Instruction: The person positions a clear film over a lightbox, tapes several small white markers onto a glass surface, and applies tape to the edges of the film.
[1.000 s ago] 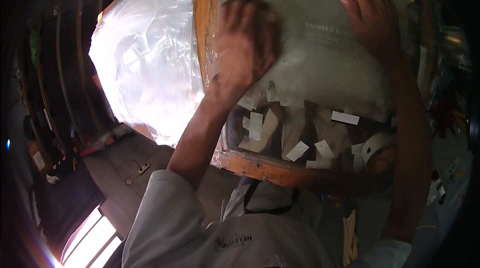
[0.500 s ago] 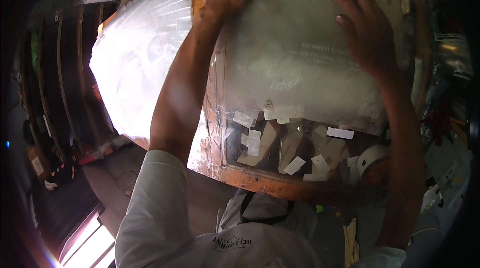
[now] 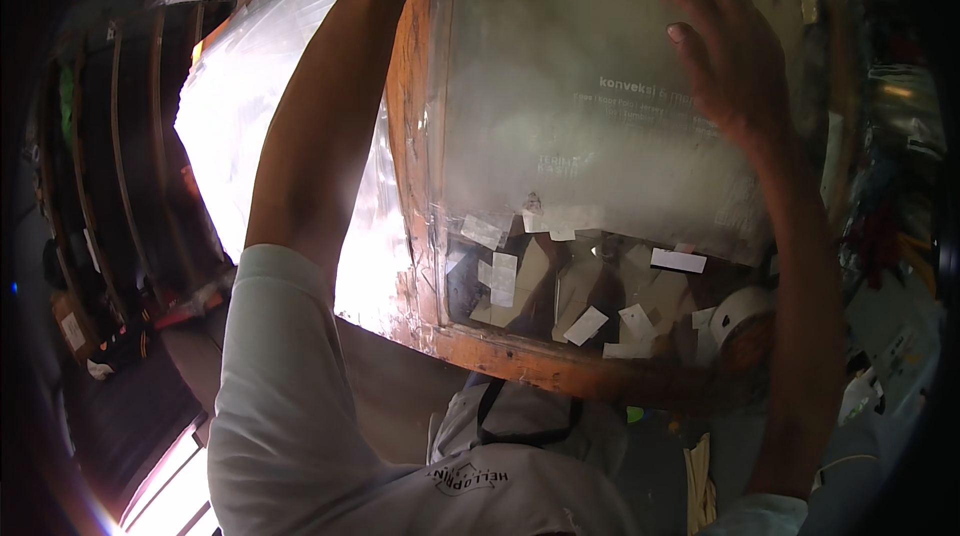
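A large, frosted, translucent plastic bag [image 3: 520,56] with pale print lies flat over the tabletop in front of me. My right hand [image 3: 735,56] is over its right half, fingers slightly bent and spread, thumb apart, holding nothing. Whether its fingertips touch the plastic, I cannot tell. My left forearm [image 3: 325,106] reaches up across the table's left side, and the hand itself lies beyond the upper edge of the view. Beneath that arm is a fanned stack of clear plastic bags [image 3: 245,76], partly washed out by glare.
Several white paper slips [image 3: 586,326] are scattered along the table's near part. A tape roll [image 3: 740,316] stands near my right forearm. The wooden table rim [image 3: 540,361] curves close to my body. Dark slatted racking [image 3: 120,156] fills the left side.
My left hand has moved up and out of view, its forearm swinging left over the fanned stack. My right hand stays almost in place over the frosted bag.
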`<state>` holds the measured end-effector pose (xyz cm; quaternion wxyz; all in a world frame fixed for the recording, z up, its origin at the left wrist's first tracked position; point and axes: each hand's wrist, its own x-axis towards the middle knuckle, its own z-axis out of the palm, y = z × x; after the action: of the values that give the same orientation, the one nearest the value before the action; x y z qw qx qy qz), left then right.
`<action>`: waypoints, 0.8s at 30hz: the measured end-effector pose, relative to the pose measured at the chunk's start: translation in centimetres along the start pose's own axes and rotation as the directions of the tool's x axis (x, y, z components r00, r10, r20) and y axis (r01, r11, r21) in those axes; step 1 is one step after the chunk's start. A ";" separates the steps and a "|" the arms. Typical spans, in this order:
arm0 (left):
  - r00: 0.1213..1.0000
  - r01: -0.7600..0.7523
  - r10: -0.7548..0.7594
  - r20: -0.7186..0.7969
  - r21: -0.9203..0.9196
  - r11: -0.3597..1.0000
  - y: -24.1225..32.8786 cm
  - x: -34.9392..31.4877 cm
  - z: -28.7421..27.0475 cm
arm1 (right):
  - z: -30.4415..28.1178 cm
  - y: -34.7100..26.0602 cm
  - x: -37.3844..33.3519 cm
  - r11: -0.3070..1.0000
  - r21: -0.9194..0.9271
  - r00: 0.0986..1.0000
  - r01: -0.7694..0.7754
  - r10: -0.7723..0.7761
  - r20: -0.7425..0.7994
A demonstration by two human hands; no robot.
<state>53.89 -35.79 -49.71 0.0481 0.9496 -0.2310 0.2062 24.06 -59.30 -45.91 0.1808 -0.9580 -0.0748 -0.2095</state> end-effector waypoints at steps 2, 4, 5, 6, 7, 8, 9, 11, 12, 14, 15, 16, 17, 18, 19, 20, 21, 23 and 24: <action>0.994 -0.072 0.076 -0.079 0.056 0.996 0.7 -0.7 -1.0 | 0.2 0.2 -0.2 1.000 0.021 1.000 -0.005 0.005 -0.004; 0.960 -0.239 0.233 -0.152 -0.019 0.971 3.0 -2.1 -1.0 | -0.2 0.7 -0.9 0.999 -0.001 0.999 -0.033 0.033 0.022; 0.972 -0.235 0.229 -0.059 -0.121 0.964 3.4 -2.3 -1.7 | -0.3 0.7 -0.8 1.000 0.000 0.999 -0.029 0.029 0.026; 0.972 -0.219 0.232 0.034 -0.223 0.950 4.0 -2.3 -2.3 | -0.3 0.8 -0.8 1.000 0.000 0.999 -0.026 0.026 0.030; 0.962 -0.189 0.241 0.132 -0.316 0.930 3.8 -2.4 -2.4 | -0.3 0.7 -0.7 1.000 0.007 0.999 -0.023 0.023 0.036; 0.966 -0.160 0.206 0.155 -0.268 0.950 3.4 -2.0 -2.4 | -0.3 0.5 -0.6 1.000 0.007 0.998 -0.027 0.027 0.048; 0.971 -0.171 0.213 0.111 -0.305 0.937 2.9 -2.5 -2.4 | -0.4 0.2 -0.3 0.999 0.008 0.998 -0.031 0.031 0.061; 0.975 -0.196 0.222 0.024 -0.383 0.903 2.9 -3.7 -3.0 | -0.5 0.3 -0.2 0.999 0.005 0.997 -0.033 0.033 0.071; 0.967 -0.227 0.254 0.012 -0.405 0.885 3.1 -5.1 -3.7 | -0.4 0.5 -0.3 1.000 0.002 0.997 -0.032 0.031 0.068; 0.965 -0.245 0.260 -0.033 -0.467 0.849 4.4 -10.0 -7.1 | -0.6 0.6 -0.6 1.000 -0.002 0.997 -0.031 0.031 0.066; 0.952 -0.275 0.304 -0.028 -0.512 0.814 4.2 -12.4 -8.4 | -0.8 0.4 -0.5 1.000 -0.002 0.998 -0.026 0.027 0.058; 0.937 -0.302 0.349 -0.024 -0.558 0.773 3.9 -15.0 -9.6 | -0.9 0.2 -0.5 1.000 -0.003 0.998 -0.026 0.026 0.053; 0.929 -0.293 0.368 0.033 -0.540 0.789 3.7 -17.7 -11.6 | -0.8 -0.1 -0.4 1.000 0.005 0.999 -0.017 0.017 0.038; 0.919 -0.289 0.386 0.086 -0.521 0.803 3.6 -19.9 -13.7 | -1.0 -0.4 -0.2 1.000 0.009 1.000 -0.008 0.007 0.019; 0.920 -0.247 0.366 0.141 -0.518 0.819 3.4 -21.9 -14.5 | -1.2 -0.4 -0.2 1.000 0.004 1.000 -0.003 0.003 0.003; 0.916 -0.204 0.347 0.198 -0.514 0.833 3.1 -23.8 -15.1 | -1.2 -0.3 -0.3 1.000 0.006 1.000 0.013 -0.013 -0.020; 0.910 -0.161 0.325 0.257 -0.504 0.849 2.9 -25.2 -15.8 | -1.2 -0.2 -0.3 0.999 0.011 0.999 0.031 -0.031 -0.043; 0.894 -0.171 0.322 0.311 -0.427 0.888 3.2 -27.1 -17.4 | -1.2 -0.2 -0.4 0.999 0.012 0.998 0.039 -0.038 -0.056; 0.886 -0.177 0.317 0.337 -0.387 0.905 3.4 -27.9 -17.9 | -1.3 -0.2 -0.4 1.000 0.010 0.998 0.028 -0.027 -0.048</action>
<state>23.20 -23.76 -44.92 0.1394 0.9102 -0.3891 -0.0273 23.17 -59.58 -44.95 0.1847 -0.9507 -0.0848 -0.2344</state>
